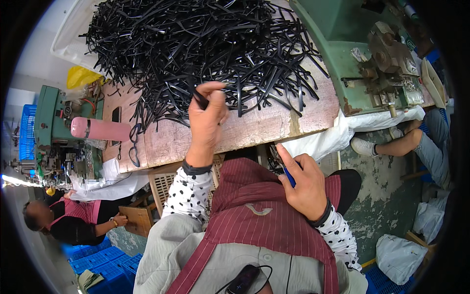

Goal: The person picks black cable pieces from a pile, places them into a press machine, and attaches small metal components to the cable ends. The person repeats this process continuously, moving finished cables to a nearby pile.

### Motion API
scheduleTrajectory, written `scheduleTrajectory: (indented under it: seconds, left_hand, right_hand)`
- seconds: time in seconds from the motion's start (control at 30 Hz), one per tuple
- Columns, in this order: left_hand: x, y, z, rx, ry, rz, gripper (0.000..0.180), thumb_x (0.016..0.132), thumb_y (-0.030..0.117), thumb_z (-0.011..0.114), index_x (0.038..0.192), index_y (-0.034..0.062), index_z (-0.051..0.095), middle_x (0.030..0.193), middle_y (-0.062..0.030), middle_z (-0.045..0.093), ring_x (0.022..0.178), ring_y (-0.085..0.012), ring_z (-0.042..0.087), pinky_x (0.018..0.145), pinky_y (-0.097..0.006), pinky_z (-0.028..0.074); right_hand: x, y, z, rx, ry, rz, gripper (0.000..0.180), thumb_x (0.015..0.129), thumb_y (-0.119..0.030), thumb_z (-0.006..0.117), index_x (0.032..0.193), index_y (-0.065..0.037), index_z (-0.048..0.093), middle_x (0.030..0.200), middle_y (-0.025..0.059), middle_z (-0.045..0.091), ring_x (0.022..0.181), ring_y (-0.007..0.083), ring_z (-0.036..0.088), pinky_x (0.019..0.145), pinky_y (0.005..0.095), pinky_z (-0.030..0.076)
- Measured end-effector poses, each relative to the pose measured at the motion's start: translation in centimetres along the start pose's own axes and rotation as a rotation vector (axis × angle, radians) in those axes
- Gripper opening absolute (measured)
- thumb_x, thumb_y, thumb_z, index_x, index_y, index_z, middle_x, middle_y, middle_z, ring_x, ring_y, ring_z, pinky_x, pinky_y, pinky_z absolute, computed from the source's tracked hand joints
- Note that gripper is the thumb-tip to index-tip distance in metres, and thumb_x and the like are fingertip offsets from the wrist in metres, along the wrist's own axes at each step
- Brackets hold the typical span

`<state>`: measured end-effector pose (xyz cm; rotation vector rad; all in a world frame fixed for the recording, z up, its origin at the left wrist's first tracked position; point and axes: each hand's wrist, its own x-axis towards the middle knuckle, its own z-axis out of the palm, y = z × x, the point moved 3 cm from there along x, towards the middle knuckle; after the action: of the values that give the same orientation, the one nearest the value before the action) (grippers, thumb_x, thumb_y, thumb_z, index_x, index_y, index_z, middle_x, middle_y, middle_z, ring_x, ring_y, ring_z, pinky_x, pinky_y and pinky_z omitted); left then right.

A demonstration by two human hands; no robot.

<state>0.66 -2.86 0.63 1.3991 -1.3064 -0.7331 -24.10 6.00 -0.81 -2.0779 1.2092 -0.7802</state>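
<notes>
Two bare hands show in the head view, both closed on something. The left hand (208, 117), raised over the near edge of the pile, has its thumb and fingers curled around a black piece (200, 100) too covered to identify. The right hand (304, 187), lower and just off the table's near edge, grips a blue-handled tool (289, 177), its index finger extended; the tool's type cannot be told.

Black eyeglass temple arms (186, 54) lie heaped across the worn wooden table (254, 132), beyond both hands. Left of them rest a dark eyeglass frame (133, 154), a pink bottle (105, 129) and a dark phone (116, 115). A green machine (325, 54) stands at right, and a co-worker in a pink apron (82, 211) sits at far left.
</notes>
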Motion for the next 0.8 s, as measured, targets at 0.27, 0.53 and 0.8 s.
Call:
scheduleTrajectory:
  seconds: [0.27,0.53,0.8]
  left_hand:
    - [2.2,-2.1,2.7,0.982,-0.051,0.200,0.035,0.078,0.029,0.075,0.076,-0.0025,0.060,0.081,-0.0225,0.061,0.075,-0.0390,0.063,0.066,-0.046,0.050]
    - [0.2,-2.2,2.7,-0.332,-0.142,-0.501,0.016,0.097,0.023,0.057,0.104,0.0081,0.057,0.074,-0.0035,0.061,0.053,-0.0074,0.045,0.050,-0.024,0.040]
    - [-4.0,2.1,5.0,-1.009,-0.295,-0.501,0.030,0.104,0.037,0.040,0.097,0.0112,0.053,0.066,0.0054,0.040,0.050,-0.0037,0.030,0.048,-0.020,0.032]
  right_hand:
    - [-0.2,0.0,0.2,-0.009,0.002,-0.006,0.073,0.074,-0.007,0.072,0.141,-0.023,0.048,0.085,0.0097,0.050,0.078,0.0287,0.052,0.070,0.0403,0.044]
    - [-0.3,0.2,-0.9,-0.022,0.028,-0.006,0.073,0.073,-0.007,0.072,0.141,-0.023,0.049,0.086,0.0096,0.050,0.079,0.0285,0.052,0.071,0.0401,0.043]
    - [1.2,-1.6,-1.2,-0.147,0.092,-0.147,0.067,0.073,-0.009,0.070,0.137,-0.024,0.054,0.090,0.0066,0.049,0.081,0.0260,0.049,0.070,0.0387,0.036]
